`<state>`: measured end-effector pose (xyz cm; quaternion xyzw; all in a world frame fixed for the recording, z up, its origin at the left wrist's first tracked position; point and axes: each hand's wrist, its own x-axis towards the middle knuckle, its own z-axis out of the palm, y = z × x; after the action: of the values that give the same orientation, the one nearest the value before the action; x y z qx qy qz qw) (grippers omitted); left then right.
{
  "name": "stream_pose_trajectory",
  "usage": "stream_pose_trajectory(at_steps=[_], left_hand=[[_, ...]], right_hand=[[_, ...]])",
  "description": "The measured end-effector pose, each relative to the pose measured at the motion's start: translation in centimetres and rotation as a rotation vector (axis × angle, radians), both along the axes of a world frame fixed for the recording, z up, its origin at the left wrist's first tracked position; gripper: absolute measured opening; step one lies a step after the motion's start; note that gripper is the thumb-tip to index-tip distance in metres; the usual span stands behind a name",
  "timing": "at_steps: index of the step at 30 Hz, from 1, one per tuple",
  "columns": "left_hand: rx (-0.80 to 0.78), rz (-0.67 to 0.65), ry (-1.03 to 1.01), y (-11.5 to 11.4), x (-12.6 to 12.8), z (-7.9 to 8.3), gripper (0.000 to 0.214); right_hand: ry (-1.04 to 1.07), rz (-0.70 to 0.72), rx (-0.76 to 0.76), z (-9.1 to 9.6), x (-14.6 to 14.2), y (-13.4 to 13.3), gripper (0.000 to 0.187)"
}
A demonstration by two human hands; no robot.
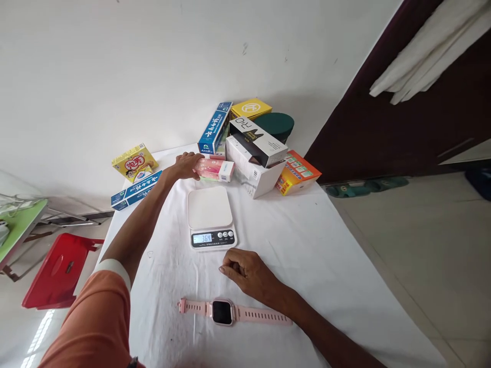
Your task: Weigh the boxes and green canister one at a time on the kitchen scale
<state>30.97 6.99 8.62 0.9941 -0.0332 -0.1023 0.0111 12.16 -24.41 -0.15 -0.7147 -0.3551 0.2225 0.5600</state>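
My left hand [187,165] reaches across the table, its fingers closed over the left end of a pink-and-white box [215,169] that lies on its side. Just in front of that box is a white kitchen scale [209,208] with a bare platform and a lit display that seems to read 364. My right hand [245,271] rests on the cloth below the scale, fingers curled in, with nothing visible in them. Nearer the front lies a pink smartwatch [222,312] with its strap stretched out; the right forearm passes over the strap's right end.
Behind the pink box are a blue box [215,128], a yellow box [251,108], a black-and-white box [261,140] on a white box [247,174], a dark green round container [275,125] and an orange box [298,173]. At left lie a yellow snack box [135,162] and another blue box [136,191].
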Motion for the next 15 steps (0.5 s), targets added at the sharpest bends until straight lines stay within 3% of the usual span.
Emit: stream_pose_trajectory(at_steps=[8,15], left_hand=[[-0.198,0.024,-0.180,1.4,-3.1,0.1,0.056],[-0.187,0.115,-0.204,2.5,-10.2,2.6,0.052]], right_hand=[[0.015,-0.005,-0.044,0.4,-0.1,0.0,0.025],[0.008,-0.007,-0.019,0.5,-0.1,0.1,0.023]])
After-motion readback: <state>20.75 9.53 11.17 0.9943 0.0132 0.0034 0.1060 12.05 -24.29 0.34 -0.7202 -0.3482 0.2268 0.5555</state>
